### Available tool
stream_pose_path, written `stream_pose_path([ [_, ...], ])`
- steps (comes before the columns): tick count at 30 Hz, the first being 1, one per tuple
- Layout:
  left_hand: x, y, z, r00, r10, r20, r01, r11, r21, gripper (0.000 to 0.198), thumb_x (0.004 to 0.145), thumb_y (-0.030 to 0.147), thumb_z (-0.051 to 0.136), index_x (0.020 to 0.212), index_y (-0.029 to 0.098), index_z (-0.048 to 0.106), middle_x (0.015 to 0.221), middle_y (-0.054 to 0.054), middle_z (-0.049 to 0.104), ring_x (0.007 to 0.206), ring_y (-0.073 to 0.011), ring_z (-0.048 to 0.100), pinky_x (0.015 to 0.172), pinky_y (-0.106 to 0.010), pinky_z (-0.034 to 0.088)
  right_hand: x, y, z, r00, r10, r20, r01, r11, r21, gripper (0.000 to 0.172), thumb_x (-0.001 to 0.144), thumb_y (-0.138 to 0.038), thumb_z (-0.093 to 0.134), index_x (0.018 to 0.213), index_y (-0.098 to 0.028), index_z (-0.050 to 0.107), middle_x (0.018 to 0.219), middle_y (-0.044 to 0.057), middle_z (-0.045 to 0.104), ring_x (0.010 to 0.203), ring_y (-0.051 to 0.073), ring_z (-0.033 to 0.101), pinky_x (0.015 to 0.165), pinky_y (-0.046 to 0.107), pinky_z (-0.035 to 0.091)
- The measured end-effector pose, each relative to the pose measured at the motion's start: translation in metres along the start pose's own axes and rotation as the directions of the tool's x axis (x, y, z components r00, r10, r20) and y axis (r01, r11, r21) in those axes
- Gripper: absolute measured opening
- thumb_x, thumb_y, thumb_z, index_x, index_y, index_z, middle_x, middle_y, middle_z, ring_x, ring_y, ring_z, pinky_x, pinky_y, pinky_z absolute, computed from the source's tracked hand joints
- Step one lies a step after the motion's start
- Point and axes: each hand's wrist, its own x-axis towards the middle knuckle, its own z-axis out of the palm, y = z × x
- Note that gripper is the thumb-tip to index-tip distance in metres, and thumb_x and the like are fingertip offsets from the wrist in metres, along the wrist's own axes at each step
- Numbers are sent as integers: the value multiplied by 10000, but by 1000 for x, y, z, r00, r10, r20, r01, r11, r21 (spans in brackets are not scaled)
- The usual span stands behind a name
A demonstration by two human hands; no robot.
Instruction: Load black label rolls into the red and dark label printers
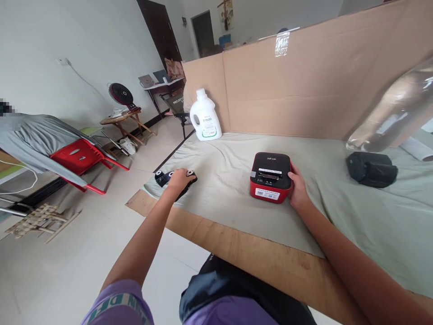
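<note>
A small label printer [270,178] with a black top and red base sits on the cloth-covered table. My right hand [299,187] grips its right side, thumb at the top edge, the other fingers partly hidden beside it. Toward the table's left corner, my left hand [180,180] is closed over one of several dark rolls with white cores. One black roll [191,175] shows at its fingertips, and another dark roll [159,176] lies just left of the hand. The palm hides part of these rolls, so their exact number is unclear.
A white jug [205,116] stands against the cardboard wall [287,95] at the back. To the right lie a black device [371,169] and a plastic-wrapped bundle [389,113]. The wooden board edge [237,241] runs along the front. Another person sits far left.
</note>
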Motion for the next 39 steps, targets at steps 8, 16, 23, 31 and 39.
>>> stream_pose_path([
  [8, -5, -6, -2, 999, 38, 4, -38, 997, 63, 289, 827, 456, 597, 814, 179, 679, 893, -137, 723, 901, -298, 666, 708, -317, 392, 1, 1, -3, 1000, 6, -8, -6, 1000, -15, 496, 808, -350, 627, 1303, -314, 620, 1418, -19, 610, 1384, 261, 494, 1193, 481, 361],
  [16, -9, -12, -8, 999, -23, 44, 21, 999, 33, 325, 846, 474, 598, 908, 172, 700, 931, -143, 728, 962, -323, 667, 737, -318, 428, 1, 2, -3, 1000, 25, -15, -25, 1000, -17, 501, 809, -351, 625, 1309, -326, 615, 1411, -24, 614, 1390, 265, 489, 1197, 489, 359],
  [23, -50, 95, 3, 969, 116, -218, -214, 835, -506, 669, 888, 505, 603, 1455, 171, 486, 1467, -187, 528, 1340, -373, 493, 1100, -444, 370, -7, -9, -14, 998, 67, -11, -68, 988, -141, 476, 823, -369, 627, 1297, -330, 637, 1434, -15, 596, 1396, 300, 479, 1199, 513, 352],
  [31, -53, 219, 50, 878, 473, 73, 54, 53, -997, 421, 856, 494, 620, 1131, 200, 744, 1175, -86, 738, 1144, -300, 653, 1077, -448, 442, -50, -30, -29, 936, -48, 349, 279, 705, -652, 920, 700, -328, 807, 1519, -313, 387, 1550, 67, 456, 1410, 394, 435, 1192, 620, 303],
  [39, 44, 130, 4, 987, 119, 106, 92, 119, -989, 396, 800, 513, 631, 906, 145, 733, 872, -107, 773, 877, -274, 721, 855, -382, 558, 28, 8, 117, 894, -75, 442, 344, 747, -569, 858, 813, -383, 728, 1545, -278, 292, 1489, 120, 502, 1339, 369, 499, 1147, 597, 362],
])
